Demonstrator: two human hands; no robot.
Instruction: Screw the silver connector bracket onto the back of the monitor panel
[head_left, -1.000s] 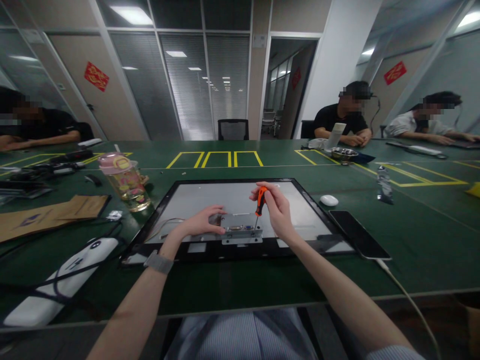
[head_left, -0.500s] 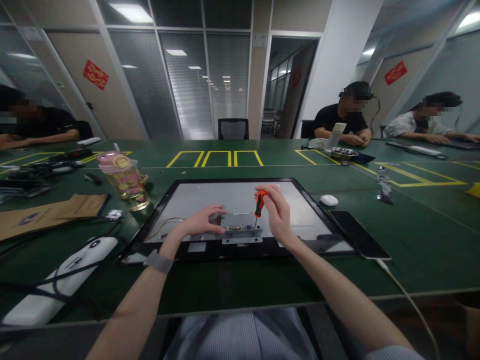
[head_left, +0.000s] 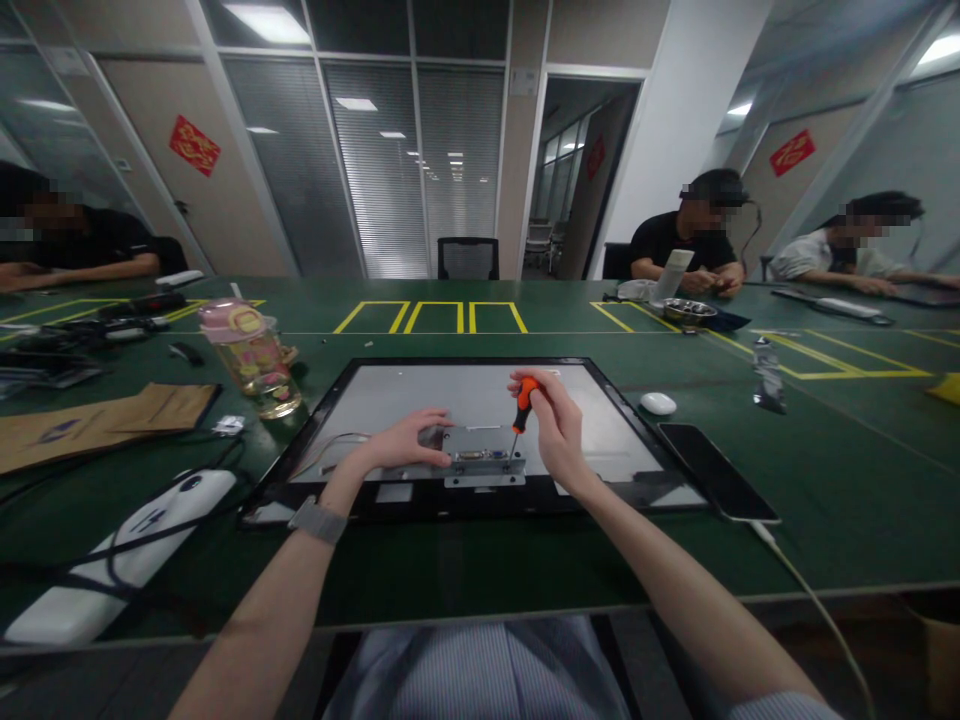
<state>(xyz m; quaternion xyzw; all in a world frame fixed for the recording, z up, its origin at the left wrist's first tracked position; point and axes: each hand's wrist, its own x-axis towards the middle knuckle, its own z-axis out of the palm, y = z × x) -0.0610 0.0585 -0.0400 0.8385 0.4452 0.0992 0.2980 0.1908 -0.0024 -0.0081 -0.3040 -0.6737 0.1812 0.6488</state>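
My right hand (head_left: 559,425) is closed around the orange-and-black handle of a screwdriver (head_left: 523,402). The shaft points down, slightly tilted, and its tip meets the right end of a metal bracket (head_left: 484,480) with connector ports along it. At the bracket's left end is my left hand (head_left: 409,440), thumb at the near side and fingers across the far side, holding it. Beneath both hands lies a flat display panel (head_left: 480,390) with a silver back and black frame. Whether a screw sits under the tip is too small to see.
A pink-lidded bottle (head_left: 251,360), paper bags (head_left: 105,425) and a white power strip (head_left: 124,560) with black cables are on the left. A phone (head_left: 716,470) on a cable and a white earbud case (head_left: 658,403) lie right. Other people sit across the table.
The screwdriver handle has turned a little in my right hand, showing more orange, and leans slightly more to the right. My left hand and the bracket stay put.
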